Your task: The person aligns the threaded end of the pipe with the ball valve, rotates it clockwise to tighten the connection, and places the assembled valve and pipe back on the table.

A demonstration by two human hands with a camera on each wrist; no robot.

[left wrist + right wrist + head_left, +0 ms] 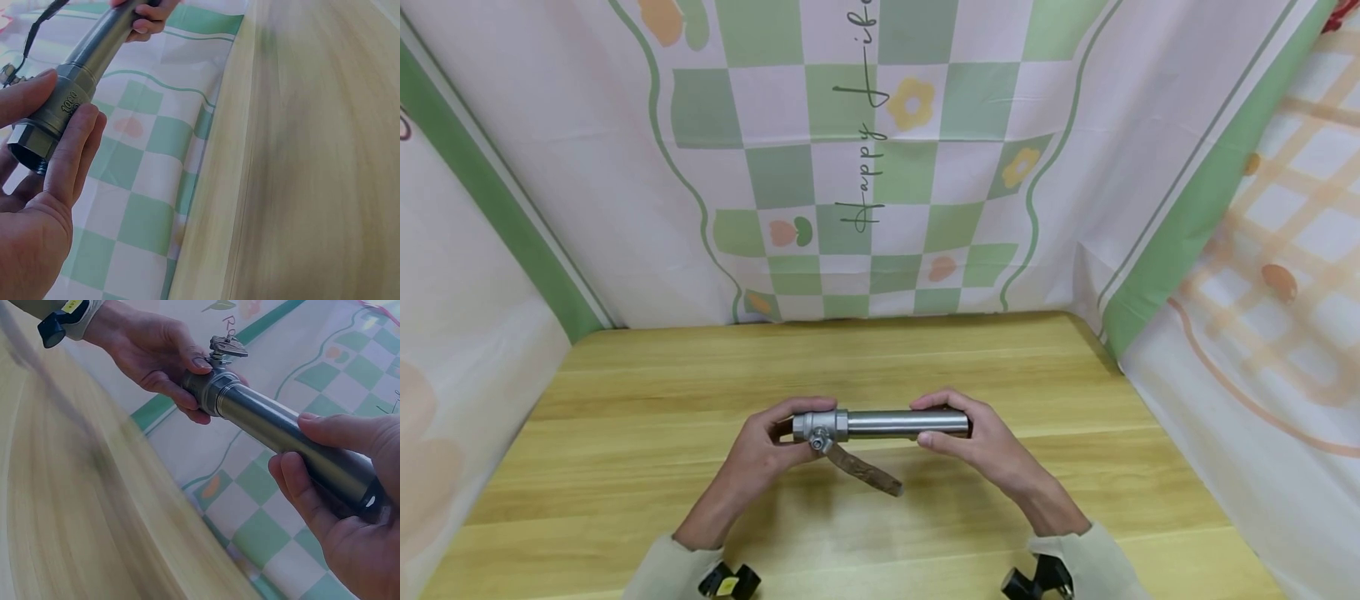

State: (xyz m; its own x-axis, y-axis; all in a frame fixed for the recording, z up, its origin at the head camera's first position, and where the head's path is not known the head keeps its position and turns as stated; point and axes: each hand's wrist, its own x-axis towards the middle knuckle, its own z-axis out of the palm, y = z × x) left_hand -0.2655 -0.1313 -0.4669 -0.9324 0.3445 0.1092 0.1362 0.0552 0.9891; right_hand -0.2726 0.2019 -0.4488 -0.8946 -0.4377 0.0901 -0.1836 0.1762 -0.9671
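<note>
A steel ball valve and a polished metal pipe are joined end to end, held level above the table. My left hand grips the valve body between thumb and fingers at the left. The right hand holds the pipe near its far end, thumb on the near side. From the valve's stem a worn brownish lever handle slants down to the right. In the left wrist view the valve's hexagonal open end faces the palm. A few threads show at the joint in the right wrist view.
A wood-grain table lies under both hands. Behind it hangs a green and white checked cloth with lettering, and patterned cloths flank both sides. Each sleeve carries a small black device at the wrist.
</note>
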